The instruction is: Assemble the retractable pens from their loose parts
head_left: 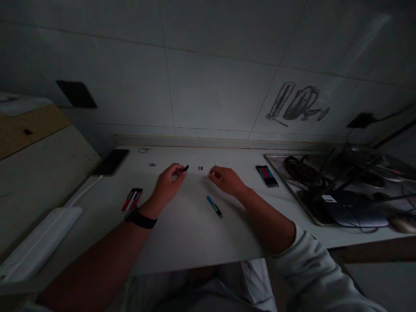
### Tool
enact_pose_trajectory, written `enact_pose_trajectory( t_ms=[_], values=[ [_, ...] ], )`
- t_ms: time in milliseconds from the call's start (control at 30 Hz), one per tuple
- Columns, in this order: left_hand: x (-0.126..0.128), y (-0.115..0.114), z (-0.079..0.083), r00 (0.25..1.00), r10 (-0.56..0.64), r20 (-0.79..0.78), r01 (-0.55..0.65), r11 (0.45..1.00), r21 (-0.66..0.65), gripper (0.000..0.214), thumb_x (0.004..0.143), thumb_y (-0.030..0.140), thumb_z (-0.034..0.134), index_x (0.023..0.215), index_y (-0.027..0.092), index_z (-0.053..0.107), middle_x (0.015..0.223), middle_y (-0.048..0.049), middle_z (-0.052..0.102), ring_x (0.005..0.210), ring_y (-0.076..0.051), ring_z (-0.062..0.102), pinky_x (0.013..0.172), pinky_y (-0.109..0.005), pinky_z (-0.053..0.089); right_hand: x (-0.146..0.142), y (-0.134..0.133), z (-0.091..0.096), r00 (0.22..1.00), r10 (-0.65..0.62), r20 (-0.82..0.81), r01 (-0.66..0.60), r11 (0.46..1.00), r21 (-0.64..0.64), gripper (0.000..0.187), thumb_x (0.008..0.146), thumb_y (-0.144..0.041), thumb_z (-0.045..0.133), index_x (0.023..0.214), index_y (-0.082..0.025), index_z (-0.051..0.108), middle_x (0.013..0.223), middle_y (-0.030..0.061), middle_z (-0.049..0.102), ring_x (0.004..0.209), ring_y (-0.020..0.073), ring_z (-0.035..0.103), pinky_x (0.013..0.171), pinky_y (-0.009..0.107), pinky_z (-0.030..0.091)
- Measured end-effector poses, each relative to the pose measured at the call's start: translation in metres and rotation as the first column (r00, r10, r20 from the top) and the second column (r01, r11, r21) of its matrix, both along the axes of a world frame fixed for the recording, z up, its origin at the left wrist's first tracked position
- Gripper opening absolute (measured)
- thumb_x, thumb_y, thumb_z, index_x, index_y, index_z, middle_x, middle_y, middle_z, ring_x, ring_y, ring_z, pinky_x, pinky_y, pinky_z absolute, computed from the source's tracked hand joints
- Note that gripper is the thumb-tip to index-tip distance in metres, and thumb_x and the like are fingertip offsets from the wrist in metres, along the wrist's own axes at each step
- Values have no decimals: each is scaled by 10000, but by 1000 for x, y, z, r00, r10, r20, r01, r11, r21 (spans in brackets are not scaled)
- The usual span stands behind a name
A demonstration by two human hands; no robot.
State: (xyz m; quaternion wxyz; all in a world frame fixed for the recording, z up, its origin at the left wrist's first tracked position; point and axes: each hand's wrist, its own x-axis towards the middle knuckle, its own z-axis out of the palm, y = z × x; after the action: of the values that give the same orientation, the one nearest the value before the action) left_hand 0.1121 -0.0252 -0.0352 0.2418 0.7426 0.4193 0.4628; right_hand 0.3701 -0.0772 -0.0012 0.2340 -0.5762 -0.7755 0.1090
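My left hand (170, 180) is over the white counter, its thumb and fingers closed on a small black pen part (186, 168). To its right, my right hand (227, 178) has thumb and fingertips pinched together; what they hold, if anything, is too small to make out. Between the hands and slightly behind them lie small dark pieces (200, 168). A blue pen (214, 206) rests on the counter in front of my right hand. Red and white pen barrels (132, 199) are side by side near my left wrist. Small spring-like pieces (152, 164) lie behind my left hand.
Several black, blue and red pens (267, 176) lie in a row at the right, beside a metal-rimmed cooktop (294, 193) bearing cables and a dark flat device. At the left are a phone (112, 162) and a white power strip (43, 240). A tiled wall (214, 95) stands behind.
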Motion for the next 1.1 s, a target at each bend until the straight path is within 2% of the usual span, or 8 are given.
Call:
enact_pose_trajectory(
  t_ms=[133, 200, 333, 500, 600, 700, 900, 1100],
  values=[
    [0, 0, 2, 999, 30, 36, -29, 999, -23, 155, 938, 342, 636, 1031, 219, 643, 998, -47, 742, 918, -192, 705, 858, -346, 566, -6, -13, 1, 963, 153, 220, -95, 962, -257, 351, 826, -588, 786, 895, -250, 719, 801, 40, 738, 673, 192, 646, 579, 287, 392],
    [0, 0, 2, 999, 26, 35, -25, 999, -22, 148, 931, 337, 639, 1024, 222, 642, 986, -42, 742, 907, -188, 703, 852, -343, 566, -9, -18, -3, 944, 165, 285, -87, 960, -266, 354, 743, -572, 852, 790, -250, 711, 755, 44, 721, 662, 204, 647, 569, 290, 385],
    [1, 0, 2, 999, 5, 32, -4, 1000, -18, 150, 926, 342, 644, 1010, 218, 647, 982, -42, 742, 901, -188, 704, 844, -339, 565, -13, -20, -6, 936, 197, 293, -126, 961, -245, 206, 809, -388, 787, 698, -245, 690, 698, 34, 688, 660, 197, 640, 596, 287, 388],
    [-1, 0, 5, 1000, 2, 22, -2, 1000, -13, 152, 940, 332, 633, 1029, 211, 656, 1000, -52, 744, 923, -192, 705, 859, -346, 561, -14, -9, -1, 977, 199, -71, -205, 974, -92, 108, 925, -295, 621, 872, -220, 679, 816, 23, 700, 720, 156, 619, 674, 272, 436],
    [-1, 0, 5, 1000, -25, 5, 25, 999, 19, 144, 943, 326, 636, 1031, 216, 665, 1003, -46, 744, 930, -192, 704, 878, -349, 563, -14, -1, -3, 909, 189, -371, -190, 981, 35, 184, 982, -368, 534, 942, -217, 631, 874, 26, 681, 788, 157, 623, 734, 282, 482],
    [-1, -2, 5, 998, -57, -21, 58, 996, 69, 151, 942, 318, 648, 1049, 217, 681, 1001, -43, 740, 925, -191, 701, 891, -354, 565, -13, 4, -8, 838, 163, -520, -147, 986, 72, 223, 998, -430, 511, 990, -226, 600, 942, 40, 691, 848, 166, 651, 775, 301, 523],
    [0, -6, 8, 993, -96, -66, 105, 984, 147, 134, 961, 281, 636, 1055, 222, 711, 983, -47, 718, 910, -185, 678, 883, -358, 551, -6, 6, -11, 913, 70, -403, 12, 980, 198, 137, 960, -362, 596, 1016, -243, 631, 981, 60, 722, 898, 194, 690, 830, 335, 546],
    [-1, -6, 13, 990, -85, -111, 101, 983, 153, 142, 969, 270, 627, 1054, 233, 733, 987, -41, 713, 947, -193, 677, 875, -355, 542, 1, 8, -9, 964, 36, -262, 47, 952, 301, 138, 981, -309, 585, 1052, -241, 681, 1026, 77, 734, 928, 215, 681, 854, 359, 533]
  ],
)
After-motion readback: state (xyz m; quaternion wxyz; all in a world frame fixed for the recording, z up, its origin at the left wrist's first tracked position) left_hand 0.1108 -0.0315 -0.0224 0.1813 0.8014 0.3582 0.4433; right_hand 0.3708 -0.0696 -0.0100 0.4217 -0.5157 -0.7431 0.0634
